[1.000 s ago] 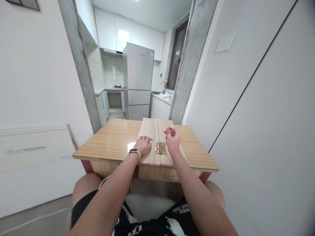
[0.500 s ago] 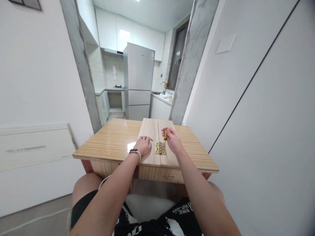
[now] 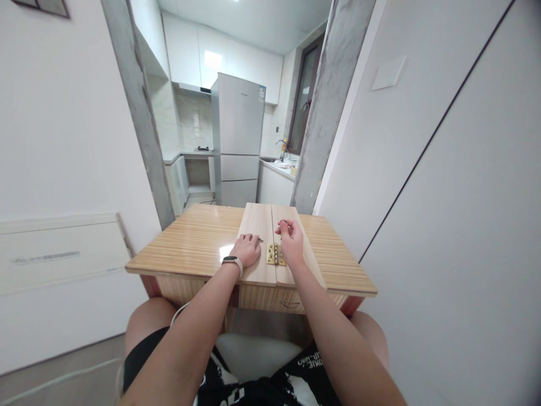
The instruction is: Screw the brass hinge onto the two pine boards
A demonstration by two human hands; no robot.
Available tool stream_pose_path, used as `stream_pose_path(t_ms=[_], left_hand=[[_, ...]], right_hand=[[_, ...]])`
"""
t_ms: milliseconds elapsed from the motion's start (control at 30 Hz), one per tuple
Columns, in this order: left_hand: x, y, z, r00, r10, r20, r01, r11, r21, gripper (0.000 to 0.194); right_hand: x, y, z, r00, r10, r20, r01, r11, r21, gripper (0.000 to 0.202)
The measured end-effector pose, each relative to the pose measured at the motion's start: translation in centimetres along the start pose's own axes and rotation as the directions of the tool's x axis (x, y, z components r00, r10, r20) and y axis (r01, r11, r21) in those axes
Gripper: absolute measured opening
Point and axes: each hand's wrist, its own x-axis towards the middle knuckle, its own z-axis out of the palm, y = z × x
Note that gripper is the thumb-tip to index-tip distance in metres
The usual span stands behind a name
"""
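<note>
Two pale wooden boards, the left board [image 3: 257, 217] and the right board [image 3: 302, 248], lie side by side on the table. A brass hinge [image 3: 270, 254] straddles the seam between them. My left hand [image 3: 247, 249] rests flat on the left board, fingers stretched out. Small dark screws [image 3: 260, 240] lie at its fingertips. Above the hinge's right leaf, my right hand [image 3: 291, 239] is closed around a screwdriver, whose yellow-and-black handle is now almost wholly covered by the fingers. The hand also covers part of the right leaf, so the tip's exact spot cannot be made out.
The boards lie on a striped wooden table [image 3: 190, 239] with a drawer handle [image 3: 289, 304] at its front. White walls flank me on both sides. Beyond the table stand a silver refrigerator [image 3: 240, 118] and a kitchen counter with a sink [image 3: 268, 160].
My right hand has turned and shifted slightly left over the hinge, hiding the screwdriver handle that showed before. My left hand stays in place on the left board.
</note>
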Motion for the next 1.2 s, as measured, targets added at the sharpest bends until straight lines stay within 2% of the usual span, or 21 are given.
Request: stream_pose_path(t_ms=[100,200,367,600,900,1033,1200], left_hand=[[-0.1,0.1,-0.1,1.000,0.003,0.007,-0.003,1.000,-0.010,0.047],[-0.1,0.1,-0.2,1.000,0.003,0.008,-0.003,1.000,-0.011,0.046],[-0.1,0.1,-0.1,0.999,0.024,-0.030,-0.025,1.000,-0.012,0.043],[-0.1,-0.1,-0.1,0.996,0.065,-0.064,-0.067,0.997,-0.027,0.037],[-0.4,0.1,-0.6,0.994,0.084,-0.068,-0.090,0.992,-0.084,0.028],[-0.1,-0.3,-0.6,0.994,0.092,-0.061,-0.098,0.990,-0.101,0.029],[0.7,-0.8,-0.9,0.993,0.118,0.013,-0.117,0.990,-0.077,0.030]], right_hand=[[0.1,-0.4,-0.4,0.991,0.014,0.134,-0.022,0.998,0.061,0.044],[0.4,0.0,-1.1,0.980,0.052,0.191,-0.080,0.987,0.141,0.046],[0.9,0.5,-2.2,0.991,0.070,0.113,-0.095,0.968,0.231,0.043],[1.1,-1.4,-4.0,0.999,0.020,-0.033,-0.011,0.967,0.253,0.043],[-0.5,-0.8,-7.4,0.993,0.076,-0.094,-0.058,0.981,0.186,0.044],[-1.3,-1.0,-8.2,0.992,0.077,-0.096,-0.061,0.985,0.162,0.045],[-1.6,-1.1,-8.5,0.992,0.085,-0.098,-0.067,0.983,0.173,0.044]])
